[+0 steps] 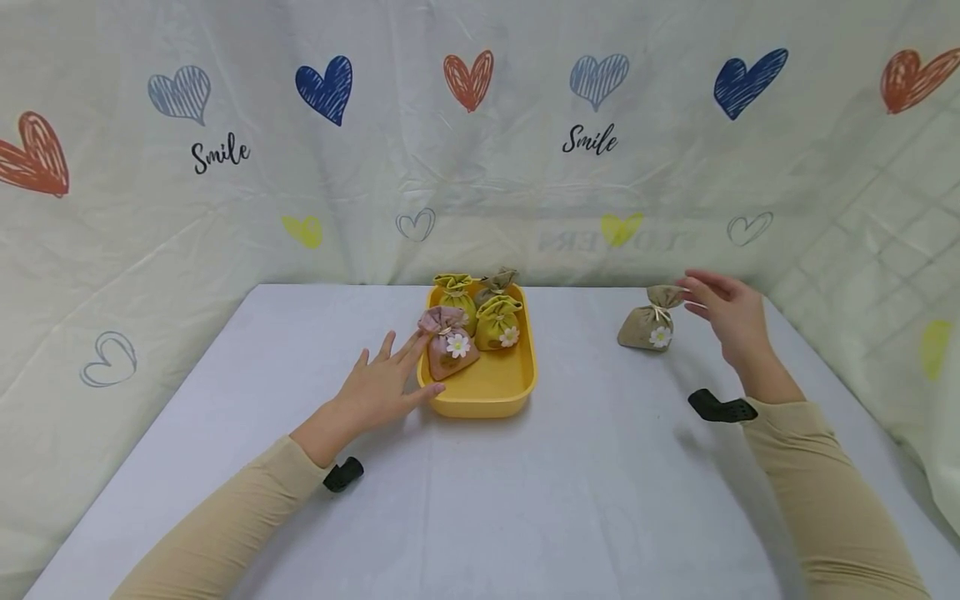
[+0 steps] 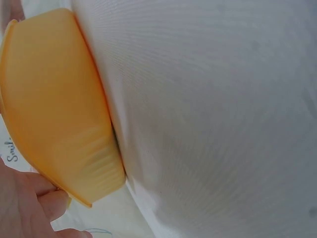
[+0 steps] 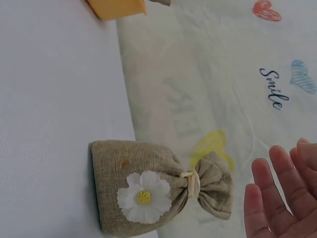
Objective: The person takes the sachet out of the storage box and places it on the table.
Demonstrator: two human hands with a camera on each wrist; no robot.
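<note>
My left hand [image 1: 381,387] rests against the left side of the yellow tray [image 1: 480,406], fingers spread and fingertips right at the rim. A pink drawstring pouch [image 1: 442,360] with a white flower leans inside the tray by those fingers. Behind it and beside it stand two yellow-green pouches [image 1: 498,323] and a brown pouch [image 1: 495,286]. On the right, a grey-brown burlap pouch [image 3: 133,163] with a white daisy and a pale tie stands upright on the table. My right hand [image 1: 723,312] is beside its gathered top, fingers extended and holding nothing.
A white cloth covers the table [image 1: 525,517]. Behind it hangs a pale curtain [image 1: 480,183] printed with hearts and "Smile". Each wrist carries a black camera mount [image 1: 722,407].
</note>
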